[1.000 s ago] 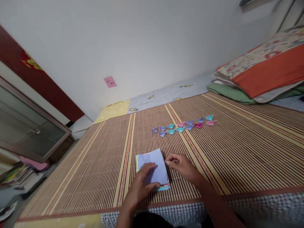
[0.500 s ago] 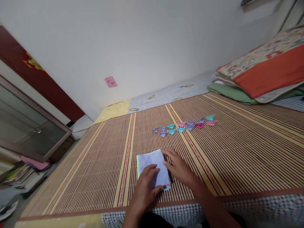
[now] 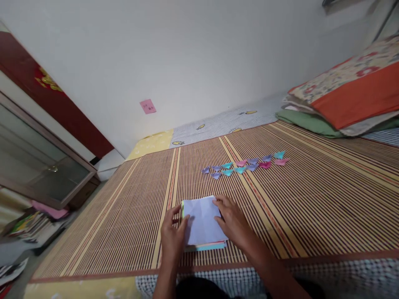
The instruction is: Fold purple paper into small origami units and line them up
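A square lavender sheet of paper [image 3: 203, 226] with faint creases lies on top of a stack of coloured paper [image 3: 207, 246], whose blue and red edges peek out at the near side. My left hand [image 3: 173, 230] grips the sheet's left edge, thumb on top and fingers at the side. At the upper right edge, my right hand [image 3: 232, 218] has its fingertips and thumb closed on the same sheet. Beyond the stack, several small folded paper pieces [image 3: 240, 170] in purple, teal and pink stand in two rows.
A striped woven mat [image 3: 131, 216] covers the bed. Folded bedding with an orange band [image 3: 368, 95] is piled at the far right. A pink note [image 3: 147, 106] is stuck on the wall. To the left are a glass-doored cabinet [image 3: 46, 166] and a pile of books [image 3: 31, 228].
My left hand has moved off the middle of the lavender sheet to its left edge. More of the stack's near edge shows now. The right hand stays at the right edge.
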Tool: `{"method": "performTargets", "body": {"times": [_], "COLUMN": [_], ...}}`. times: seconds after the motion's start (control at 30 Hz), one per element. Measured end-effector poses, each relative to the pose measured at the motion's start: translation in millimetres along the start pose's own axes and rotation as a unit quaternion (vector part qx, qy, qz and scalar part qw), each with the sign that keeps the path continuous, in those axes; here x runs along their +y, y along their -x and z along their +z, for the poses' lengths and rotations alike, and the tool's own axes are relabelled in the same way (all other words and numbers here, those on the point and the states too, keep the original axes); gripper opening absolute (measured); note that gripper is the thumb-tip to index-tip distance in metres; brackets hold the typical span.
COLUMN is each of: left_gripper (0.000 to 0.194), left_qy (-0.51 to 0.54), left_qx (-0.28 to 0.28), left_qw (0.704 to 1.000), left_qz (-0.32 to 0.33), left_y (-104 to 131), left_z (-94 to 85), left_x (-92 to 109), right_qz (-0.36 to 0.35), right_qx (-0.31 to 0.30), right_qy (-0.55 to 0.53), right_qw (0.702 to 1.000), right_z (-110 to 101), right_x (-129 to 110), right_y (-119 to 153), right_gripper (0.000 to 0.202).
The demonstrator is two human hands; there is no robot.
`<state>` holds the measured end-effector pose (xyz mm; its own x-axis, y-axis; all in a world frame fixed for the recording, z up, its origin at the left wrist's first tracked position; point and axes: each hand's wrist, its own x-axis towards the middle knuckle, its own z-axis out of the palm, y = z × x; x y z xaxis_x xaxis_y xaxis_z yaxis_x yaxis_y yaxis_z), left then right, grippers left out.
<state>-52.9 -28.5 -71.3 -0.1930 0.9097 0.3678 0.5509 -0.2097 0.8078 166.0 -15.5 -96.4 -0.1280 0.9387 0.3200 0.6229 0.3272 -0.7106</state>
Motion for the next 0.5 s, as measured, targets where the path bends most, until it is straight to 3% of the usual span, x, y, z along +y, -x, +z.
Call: {"method": "performTargets", "body": {"times": [0.2, 0.37, 0.4, 0.43, 0.5], "left_gripper": [0.021, 0.025, 0.025, 0.025, 0.028], "left_qy": [0.009, 0.026, 0.031, 0.038, 0.055], "left_qx": [-0.016, -0.003, -0.002, -0.002, -0.004], "left_qw": [1.000, 0.999, 0.999, 0.998, 0.996], "left_qz": [0.004, -0.023, -0.032, -0.042, -0.064], "left_y": [-7, -7, -8, -8, -8], "left_z": [-0.7, -0.4, -1.3, -2.4, -5.1], "left_x": [1, 1, 0, -2, -5], "right_qz": [-0.022, -0.039, -0.049, -0.053, -0.102], "right_qx": [-0.019, -0.031, -0.040, -0.065, -0.172], "right_qy": [0.012, -0.028, -0.055, -0.149, -0.309], "right_qw": [1.000, 0.998, 0.996, 0.985, 0.930], "right_z": [3, -25, -34, -43, -56], "right_x": [-11, -37, -43, -47, -50], "right_y": [1, 9, 14, 21, 37], "right_gripper": [0.034, 0.029, 0.028, 0.027, 0.027]}}
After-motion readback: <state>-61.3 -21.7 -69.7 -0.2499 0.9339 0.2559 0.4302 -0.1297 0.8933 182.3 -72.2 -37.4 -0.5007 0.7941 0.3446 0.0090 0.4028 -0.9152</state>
